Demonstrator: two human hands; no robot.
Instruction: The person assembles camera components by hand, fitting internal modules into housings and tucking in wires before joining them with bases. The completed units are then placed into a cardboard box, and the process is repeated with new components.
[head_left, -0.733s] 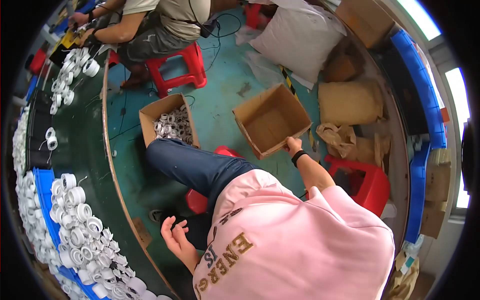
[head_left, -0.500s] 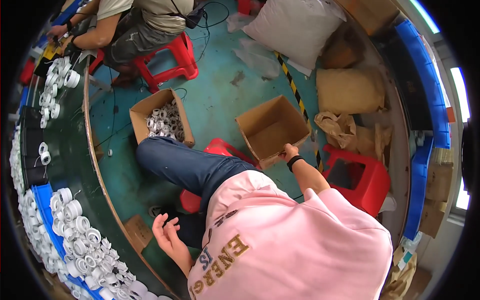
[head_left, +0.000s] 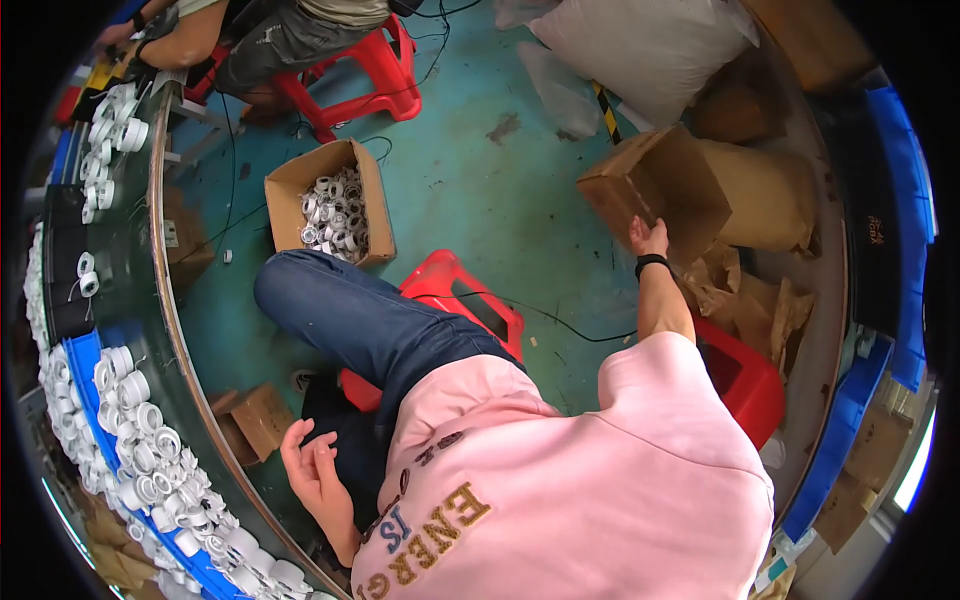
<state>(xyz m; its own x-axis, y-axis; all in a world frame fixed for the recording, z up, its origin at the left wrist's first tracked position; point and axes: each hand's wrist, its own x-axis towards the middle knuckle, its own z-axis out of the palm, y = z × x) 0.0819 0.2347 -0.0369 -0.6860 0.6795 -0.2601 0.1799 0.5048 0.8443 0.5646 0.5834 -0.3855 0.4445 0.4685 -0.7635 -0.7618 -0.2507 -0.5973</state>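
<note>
My right hand (head_left: 648,238) grips the near edge of an empty-looking cardboard box (head_left: 625,190), which is tilted with its opening turned toward the right. The box is out at arm's length on the right, in front of a brown paper sack (head_left: 765,190). Close to the workbench edge, my left hand (head_left: 315,470) is held in the air with fingers apart and nothing in it. Another cardboard box (head_left: 375,205), holding many small white ring-shaped parts (head_left: 335,215), stands on the floor beyond my knee.
The dark workbench (head_left: 150,330) on the left carries heaps of white ring parts (head_left: 150,450) and a blue tray (head_left: 85,375). A red stool (head_left: 440,275) is beside my leg. Across the floor, a co-worker sits on another red stool (head_left: 385,75). Cables cross the floor.
My right hand has carried the empty box to the right and away from me, tipping it. My left hand stays open near the bench. My view has shifted slightly.
</note>
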